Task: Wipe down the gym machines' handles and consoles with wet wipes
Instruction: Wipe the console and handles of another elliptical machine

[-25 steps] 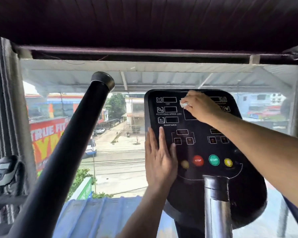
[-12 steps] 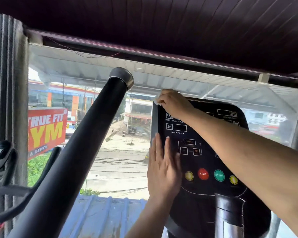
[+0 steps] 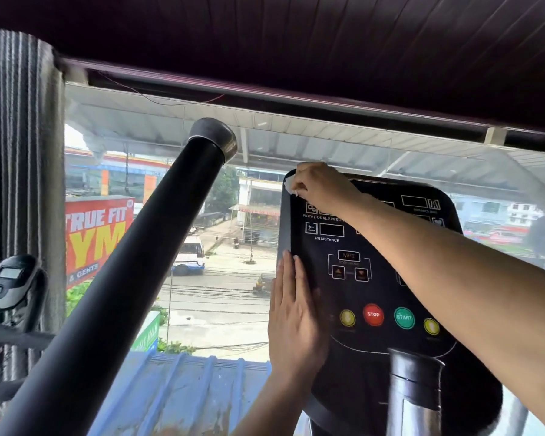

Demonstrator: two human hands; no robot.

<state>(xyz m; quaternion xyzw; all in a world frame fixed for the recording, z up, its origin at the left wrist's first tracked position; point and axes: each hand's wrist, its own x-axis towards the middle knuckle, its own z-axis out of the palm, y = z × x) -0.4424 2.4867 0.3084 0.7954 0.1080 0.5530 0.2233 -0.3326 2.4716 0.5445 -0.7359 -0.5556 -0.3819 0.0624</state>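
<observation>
A black machine console (image 3: 368,278) with yellow, red STOP and green START buttons faces me at centre right. My right hand (image 3: 320,187) pinches a small white wet wipe (image 3: 288,184) against the console's top left corner. Most of the wipe is hidden under the fingers. My left hand (image 3: 294,313) lies flat with straight fingers on the console's left edge, below the RESISTANCE display. A long black handle bar (image 3: 132,287) with a grey end cap slants up from the lower left, untouched.
A second machine's grey console (image 3: 8,281) and handlebar stand at the far left by a striped curtain (image 3: 16,152). A chrome post (image 3: 414,394) rises in front of the console's base. Beyond the glass are a street and a red gym sign.
My right hand has slid the wipe from the console's upper middle leftward to its top left corner. My left hand has stayed flat on the left edge. The view has shifted.
</observation>
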